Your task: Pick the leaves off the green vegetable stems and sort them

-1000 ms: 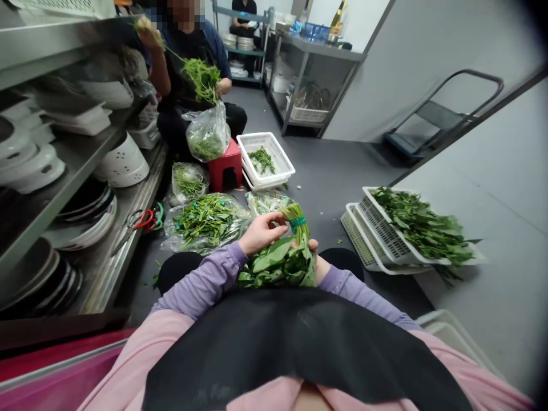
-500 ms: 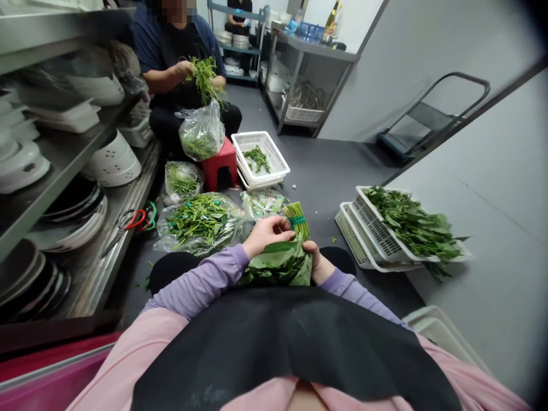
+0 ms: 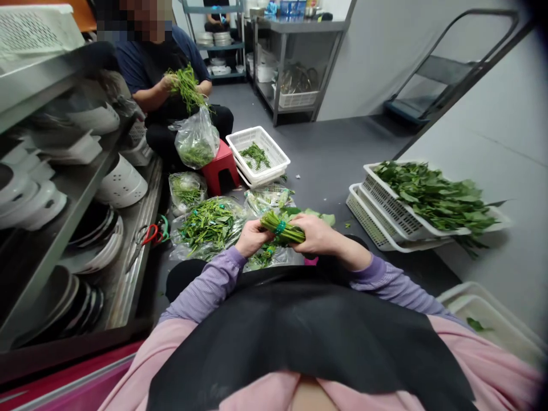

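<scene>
Bundle of greens (image 3: 292, 233) above floor (image 3: 317, 165), between left hand (image 3: 250, 237) and right hand (image 3: 319, 234) — green band (image 3: 280, 228) around stems (image 3: 270, 221). Left fingers (image 3: 258, 226) pinch stem ends; right fingers (image 3: 305, 224) wrap stems past band (leaves (image 3: 327, 218) partly hidden behind right hand). Red-handled scissors (image 3: 150, 234) on outer edge of lower shelf (image 3: 123, 302) — bagged greens (image 3: 209, 225) on floor, just beyond left hand.

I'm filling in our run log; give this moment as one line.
left hand: at stem ends | right hand: gripping bunch | green band: around bunch
</scene>
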Motion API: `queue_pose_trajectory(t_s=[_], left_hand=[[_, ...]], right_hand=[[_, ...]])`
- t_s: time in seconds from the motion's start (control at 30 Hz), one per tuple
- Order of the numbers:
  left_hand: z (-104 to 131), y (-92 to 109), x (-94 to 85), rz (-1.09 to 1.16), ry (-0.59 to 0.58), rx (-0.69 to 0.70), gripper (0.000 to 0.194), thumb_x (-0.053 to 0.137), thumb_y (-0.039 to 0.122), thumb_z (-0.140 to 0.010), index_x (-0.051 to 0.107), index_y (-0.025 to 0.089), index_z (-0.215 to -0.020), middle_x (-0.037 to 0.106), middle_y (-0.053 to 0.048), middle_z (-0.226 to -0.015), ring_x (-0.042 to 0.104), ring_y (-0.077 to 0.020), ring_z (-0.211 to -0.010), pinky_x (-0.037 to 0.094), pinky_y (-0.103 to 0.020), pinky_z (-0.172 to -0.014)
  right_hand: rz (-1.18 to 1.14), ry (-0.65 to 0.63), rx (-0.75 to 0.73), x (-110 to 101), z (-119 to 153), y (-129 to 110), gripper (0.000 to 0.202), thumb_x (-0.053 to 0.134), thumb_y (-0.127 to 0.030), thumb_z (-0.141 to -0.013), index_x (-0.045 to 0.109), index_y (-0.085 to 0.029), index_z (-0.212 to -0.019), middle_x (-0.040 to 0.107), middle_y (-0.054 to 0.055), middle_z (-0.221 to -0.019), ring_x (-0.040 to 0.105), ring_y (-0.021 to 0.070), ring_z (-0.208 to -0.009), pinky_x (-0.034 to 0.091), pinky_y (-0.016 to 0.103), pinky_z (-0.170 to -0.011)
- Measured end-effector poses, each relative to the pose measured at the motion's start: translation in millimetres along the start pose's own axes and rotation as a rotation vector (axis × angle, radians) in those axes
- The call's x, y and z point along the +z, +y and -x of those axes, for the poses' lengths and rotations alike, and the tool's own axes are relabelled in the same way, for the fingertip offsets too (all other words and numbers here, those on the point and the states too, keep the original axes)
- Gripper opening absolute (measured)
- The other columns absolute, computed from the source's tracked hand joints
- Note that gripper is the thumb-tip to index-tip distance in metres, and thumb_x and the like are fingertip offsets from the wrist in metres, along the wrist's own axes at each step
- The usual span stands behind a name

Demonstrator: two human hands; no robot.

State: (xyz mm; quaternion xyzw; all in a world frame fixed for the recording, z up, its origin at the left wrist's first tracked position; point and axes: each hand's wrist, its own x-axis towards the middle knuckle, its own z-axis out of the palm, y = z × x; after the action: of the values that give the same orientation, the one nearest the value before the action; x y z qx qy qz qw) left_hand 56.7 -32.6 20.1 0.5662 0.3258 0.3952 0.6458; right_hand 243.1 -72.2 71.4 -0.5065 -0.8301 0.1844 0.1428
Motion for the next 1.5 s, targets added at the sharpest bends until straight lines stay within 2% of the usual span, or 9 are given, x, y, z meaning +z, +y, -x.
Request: queue_pose_trajectory(t_s=[0.17, 0.33, 0.47, 0.6, 0.77, 0.93, 1.07, 1.27, 1.5], left_hand=[[2, -7, -1.9, -0.036, 0.026, 0.104, 0.027, 0.077, 0.031, -0.054, 0.060, 0.012, -0.061, 0.056, 0.001, -0.055, 0.048, -0.0078, -0.050, 0.043, -0.022, -0.052], [3, -4, -8.2, -0.104, 0.012, 0.274, 0.024, 0.072, 0.034, -0.064, 0.064, 0.012, -0.071, 0.062, -0.004, -0.074, 0.056, -0.0130, -0.071, 0.045, -0.026, -0.070], [4, -4, -14.8, -0.154, -0.053, 0.246, 0.026, 0.071, 0.037, -0.064, 0.065, 0.013, -0.072, 0.062, -0.005, -0.076, 0.055, -0.0133, -0.072, 0.044, -0.026, -0.071], [5, -4, -18.8, -0.120, -0.140, 0.159, 0.029, 0.067, 0.041, -0.069, 0.065, 0.012, -0.071, 0.061, -0.007, -0.078, 0.055, -0.0149, -0.075, 0.043, -0.028, -0.072], [3, 4, -23.1, -0.053, -0.303, 0.069, 0.029, 0.070, 0.040, -0.066, 0.063, 0.012, -0.069, 0.060, -0.007, -0.078, 0.055, -0.0154, -0.076, 0.043, -0.029, -0.074], [0, 9, -25.2, -0.166, -0.371, 0.001, 0.028, 0.068, 0.038, -0.067, 0.061, 0.011, -0.072, 0.058, -0.005, -0.076, 0.053, -0.0133, -0.072, 0.042, -0.026, -0.069], [5, 18, -20.6, -0.336, -0.307, 0.017, 0.026, 0.062, 0.034, -0.073, 0.061, 0.010, -0.084, 0.059, -0.006, -0.079, 0.053, -0.0121, -0.069, 0.043, -0.024, -0.065], [19, 34, -7.2, -0.802, -0.316, 0.303, 0.017, 0.060, 0.027, -0.076, 0.065, 0.016, -0.088, 0.059, -0.006, -0.092, 0.054, -0.0132, -0.078, 0.045, -0.026, -0.072], [19, 20, 4.7, -0.939, -0.246, 0.253, 0.007, 0.062, 0.019, -0.075, 0.067, 0.017, -0.078, 0.062, -0.004, -0.080, 0.057, -0.0130, -0.073, 0.045, -0.026, -0.071]], right_hand=[[0.326, 0.099, -0.084, 1, 2, -7, 0.031, 0.059, -0.033, -0.065, 0.065, -0.016, -0.090, 0.064, 0.009, -0.083, 0.052, 0.0228, -0.086, 0.033, 0.035, -0.078], [0.496, 0.173, -0.196, 4, 3, -9, 0.026, 0.053, -0.035, -0.077, 0.062, -0.016, -0.092, 0.065, 0.010, -0.089, 0.046, 0.0252, -0.098, 0.024, 0.042, -0.090], [0.545, 0.266, -0.249, 8, 6, -8, 0.021, 0.045, -0.024, -0.085, 0.061, -0.020, -0.098, 0.064, 0.007, -0.098, 0.044, 0.0219, -0.105, 0.017, 0.043, -0.099], [0.512, 0.273, -0.287, 12, 11, -3, 0.028, 0.039, -0.016, -0.088, 0.057, -0.025, -0.108, 0.061, 0.003, -0.108, 0.041, 0.0188, -0.113, 0.013, 0.043, -0.103], [0.504, 0.162, -0.298, 10, 14, 1, 0.033, 0.029, -0.018, -0.092, 0.051, -0.029, -0.114, 0.056, 0.000, -0.118, 0.036, 0.0174, -0.121, 0.009, 0.042, -0.107], [0.473, 0.081, -0.317, 5, 15, 1, 0.035, 0.026, -0.016, -0.092, 0.052, -0.027, -0.113, 0.057, 0.001, -0.116, 0.035, 0.0177, -0.123, 0.009, 0.043, -0.108], [0.420, 0.054, -0.315, 4, 17, 2, 0.033, 0.030, -0.013, -0.090, 0.055, -0.025, -0.109, 0.057, 0.002, -0.114, 0.037, 0.0186, -0.120, 0.013, 0.045, -0.108], [0.326, 0.022, -0.287, 1, 20, 0, 0.034, 0.030, -0.010, -0.089, 0.059, -0.022, -0.102, 0.058, 0.006, -0.105, 0.040, 0.0197, -0.117, 0.016, 0.047, -0.109], [0.091, 0.047, -0.271, 4, 13, -3, 0.035, 0.036, -0.003, -0.080, 0.061, -0.023, -0.094, 0.060, 0.006, -0.093, 0.042, 0.0222, -0.113, 0.017, 0.054, -0.108]])
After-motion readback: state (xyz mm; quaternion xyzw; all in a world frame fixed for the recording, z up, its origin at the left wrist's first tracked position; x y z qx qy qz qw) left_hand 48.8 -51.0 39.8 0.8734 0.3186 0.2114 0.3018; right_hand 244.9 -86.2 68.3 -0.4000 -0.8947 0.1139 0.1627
